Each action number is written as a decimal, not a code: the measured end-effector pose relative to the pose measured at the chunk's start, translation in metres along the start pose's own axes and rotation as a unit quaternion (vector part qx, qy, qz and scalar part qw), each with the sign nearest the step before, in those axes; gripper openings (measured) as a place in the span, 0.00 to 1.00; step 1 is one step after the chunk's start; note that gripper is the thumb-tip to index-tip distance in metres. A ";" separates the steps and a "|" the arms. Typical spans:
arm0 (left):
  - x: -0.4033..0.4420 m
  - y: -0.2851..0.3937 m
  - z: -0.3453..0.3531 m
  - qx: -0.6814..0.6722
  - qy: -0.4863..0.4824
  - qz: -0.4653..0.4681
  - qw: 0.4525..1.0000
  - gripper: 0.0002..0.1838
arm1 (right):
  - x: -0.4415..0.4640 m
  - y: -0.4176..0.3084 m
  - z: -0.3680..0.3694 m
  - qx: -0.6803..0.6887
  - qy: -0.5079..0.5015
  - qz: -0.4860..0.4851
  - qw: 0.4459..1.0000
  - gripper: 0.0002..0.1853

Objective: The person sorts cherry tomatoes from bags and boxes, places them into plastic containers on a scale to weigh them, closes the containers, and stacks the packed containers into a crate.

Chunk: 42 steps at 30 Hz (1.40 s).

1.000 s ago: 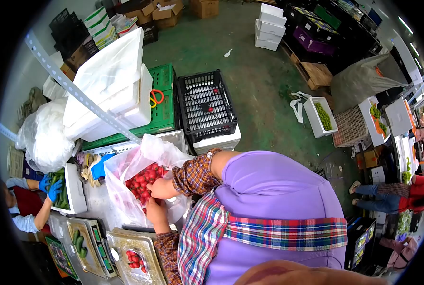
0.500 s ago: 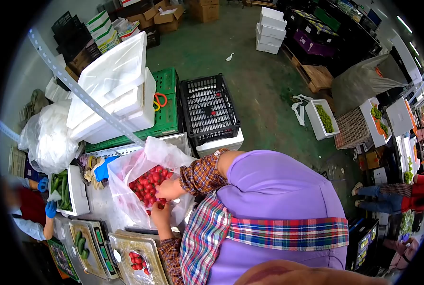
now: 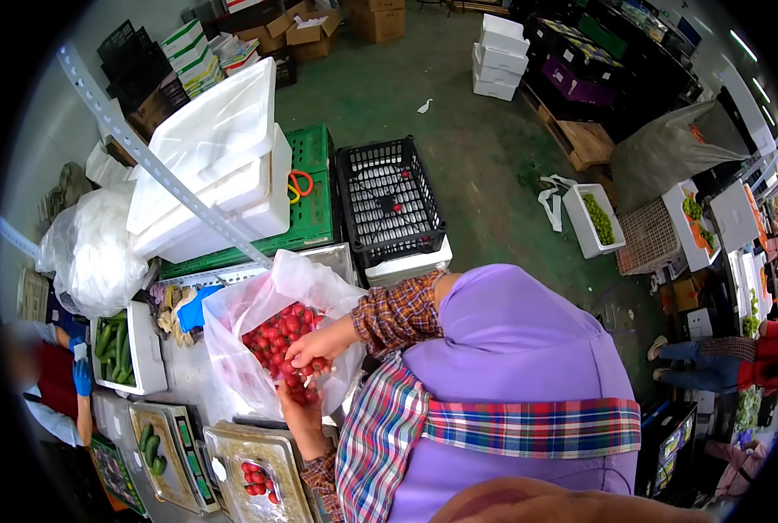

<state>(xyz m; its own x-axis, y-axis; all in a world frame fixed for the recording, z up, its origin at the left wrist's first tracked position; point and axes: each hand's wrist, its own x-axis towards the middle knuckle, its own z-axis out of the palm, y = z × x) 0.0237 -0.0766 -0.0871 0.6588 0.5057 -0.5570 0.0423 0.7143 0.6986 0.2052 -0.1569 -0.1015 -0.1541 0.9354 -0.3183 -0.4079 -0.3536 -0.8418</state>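
- Red fruits (image 3: 271, 340) lie loose in a pale plastic bag (image 3: 232, 305) on the metal bench (image 3: 184, 366), near the worker's edge; mouth spread wide, presumably so both hands fit.
- Left hand (image 3: 298, 417): low at the bag's near side, fingers curled round a few fruits; the cupping probably stops them rolling off.
- Right hand (image 3: 324, 343): above it, fingers bent, tips touching the pile; cannot tell whether one is pinched.
- Metal platform (image 3: 249, 438) beside the bag, same edge, carrying more red fruits; likely set there for short reach.
- Far edge: foam box (image 3: 149, 353) of cucumbers (image 3: 114, 349), a co-worker's gloved hand (image 3: 82, 376) beside it.
- Blue cloth (image 3: 199, 307) crowds the bag's far side.
- Perforated post (image 3: 158, 170) slants past the white boxes (image 3: 214, 166), partly blocking that corner.
- Black crate (image 3: 428, 228) stands off the bench's right end.
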 end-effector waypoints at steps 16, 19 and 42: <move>-0.057 0.003 -0.009 -0.139 -0.024 -0.029 0.990 0.19 | -0.025 -0.040 0.051 0.118 0.008 0.003 0.993 0.05; -0.088 0.011 -0.017 -0.138 -0.039 0.013 0.990 0.18 | -0.009 -0.037 0.056 0.119 -0.049 0.045 0.991 0.15; -0.174 0.101 -0.173 0.454 0.374 0.257 0.767 0.20 | 0.163 -0.081 0.230 -0.528 -0.167 -0.059 0.830 0.17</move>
<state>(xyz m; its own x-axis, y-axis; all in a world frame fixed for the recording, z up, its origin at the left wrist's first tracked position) -0.2162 -0.0088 0.0031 0.1632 0.9861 0.0312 0.6499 -0.1313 0.7486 0.0066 0.0239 0.0153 -0.4818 0.8490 -0.2168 0.5525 0.1022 -0.8272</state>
